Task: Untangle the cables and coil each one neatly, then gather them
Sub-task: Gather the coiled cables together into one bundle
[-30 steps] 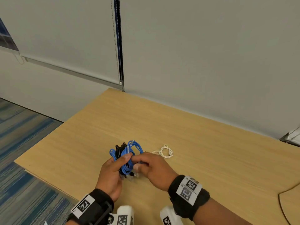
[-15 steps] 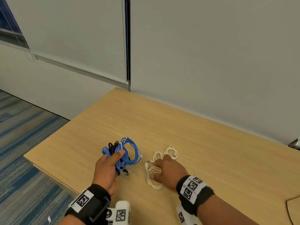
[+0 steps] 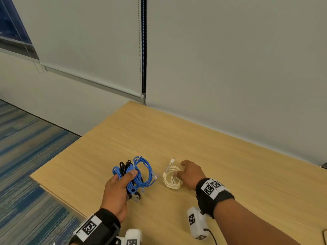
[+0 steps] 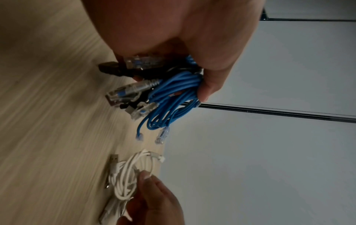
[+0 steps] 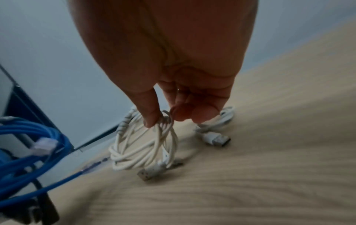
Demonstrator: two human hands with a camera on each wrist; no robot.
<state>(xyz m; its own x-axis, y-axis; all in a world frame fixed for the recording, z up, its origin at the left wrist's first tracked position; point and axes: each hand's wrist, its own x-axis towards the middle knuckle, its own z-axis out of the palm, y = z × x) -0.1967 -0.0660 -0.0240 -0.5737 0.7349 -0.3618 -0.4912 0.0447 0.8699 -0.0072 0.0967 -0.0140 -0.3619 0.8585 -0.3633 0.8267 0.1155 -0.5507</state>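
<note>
My left hand (image 3: 127, 178) grips a bundle of coiled blue network cables (image 3: 141, 174) together with a black cable (image 3: 123, 167), just above the wooden table (image 3: 230, 156). In the left wrist view the blue coils (image 4: 173, 94) and the black plug (image 4: 110, 68) sit under my curled fingers. To the right, my right hand (image 3: 179, 171) pinches a white USB cable coil (image 3: 170, 179) between thumb and fingers. The right wrist view shows this coil (image 5: 142, 149) hanging from the pinch (image 5: 163, 118). A second white coil (image 5: 226, 117) lies on the table beneath that hand.
The table's left edge and near corner (image 3: 35, 175) lie close to my left hand, with carpeted floor (image 3: 26, 156) beyond. A grey wall (image 3: 230, 68) with a blind cord (image 3: 143, 50) backs the table. Bare wood stretches to the right and behind the cables.
My right hand left the blue bundle, moved right to the white cables and took hold of one white coil. My left hand kept its grip on the blue and black bundle.
</note>
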